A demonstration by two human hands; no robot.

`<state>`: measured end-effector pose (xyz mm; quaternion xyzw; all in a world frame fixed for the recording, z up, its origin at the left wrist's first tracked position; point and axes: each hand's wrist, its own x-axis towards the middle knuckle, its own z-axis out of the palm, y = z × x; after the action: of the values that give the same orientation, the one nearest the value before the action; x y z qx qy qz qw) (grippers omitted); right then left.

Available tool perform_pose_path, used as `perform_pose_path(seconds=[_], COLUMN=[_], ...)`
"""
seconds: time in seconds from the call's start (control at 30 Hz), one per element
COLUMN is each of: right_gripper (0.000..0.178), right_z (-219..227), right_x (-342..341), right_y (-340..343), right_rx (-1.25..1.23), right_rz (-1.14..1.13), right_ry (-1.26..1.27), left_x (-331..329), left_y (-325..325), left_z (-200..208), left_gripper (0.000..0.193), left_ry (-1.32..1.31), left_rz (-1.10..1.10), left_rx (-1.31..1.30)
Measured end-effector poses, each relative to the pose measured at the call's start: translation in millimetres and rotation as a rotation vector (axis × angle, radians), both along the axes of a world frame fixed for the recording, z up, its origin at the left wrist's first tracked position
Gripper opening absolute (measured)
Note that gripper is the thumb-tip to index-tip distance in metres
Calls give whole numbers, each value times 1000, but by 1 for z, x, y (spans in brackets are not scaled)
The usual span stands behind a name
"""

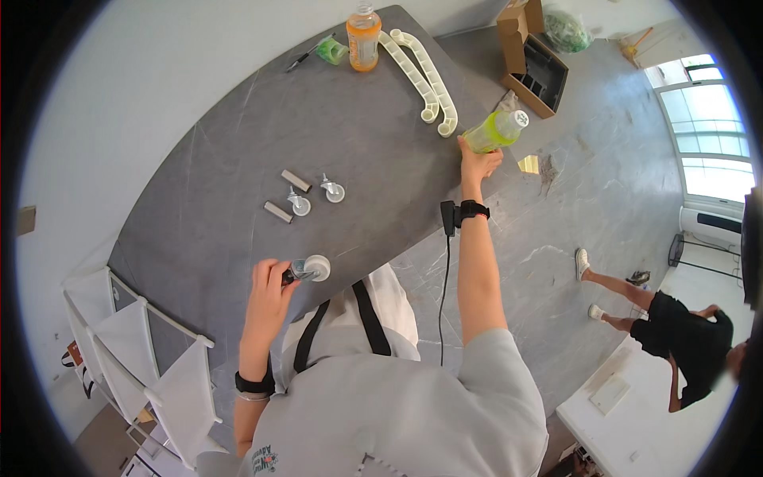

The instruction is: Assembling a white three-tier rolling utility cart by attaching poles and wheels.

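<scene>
My left hand pinches a caster at the near edge of the desk, fingers pressed around its stem, the wheel sticking out to the right. My right hand is stretched far right, grip wrapped around the base of a green bottle that tilts out past the desk's right edge, over the floor.

That bottle worries me most: I hold it low and off the desk, so a loose grip could drop it to the floor. The caster sits right at the near edge too; a slip would send it rolling off. Two more casters and two small sleeves lie mid-desk, easy to knock with a forearm. An orange bottle and white curved rails stand far, well apart.
</scene>
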<state>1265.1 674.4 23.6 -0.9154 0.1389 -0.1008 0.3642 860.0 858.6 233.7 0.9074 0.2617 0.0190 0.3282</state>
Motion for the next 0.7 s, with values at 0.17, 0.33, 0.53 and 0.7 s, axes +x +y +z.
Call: perform_pose_path(seconds=[0.17,0.33,0.53,0.7], right_gripper=[61,29,33,21], right_z=[9,169,207,210], right_x=[-69,-227,-305,-312], right_y=[-11,49,112,128], right_rx=[207,695,616,671], right_rz=[94,1184,1461,1625], right_ry=[-107,364,476,391], left_x=[-17,-24,-46,-62], left_y=[9,9,21,24], left_z=[5,23,32,37], left_gripper=[34,31,35,38], left_ry=[-37,-99,-219,-279], left_rz=[-23,-108,-8,15], left_rx=[87,143,117,133])
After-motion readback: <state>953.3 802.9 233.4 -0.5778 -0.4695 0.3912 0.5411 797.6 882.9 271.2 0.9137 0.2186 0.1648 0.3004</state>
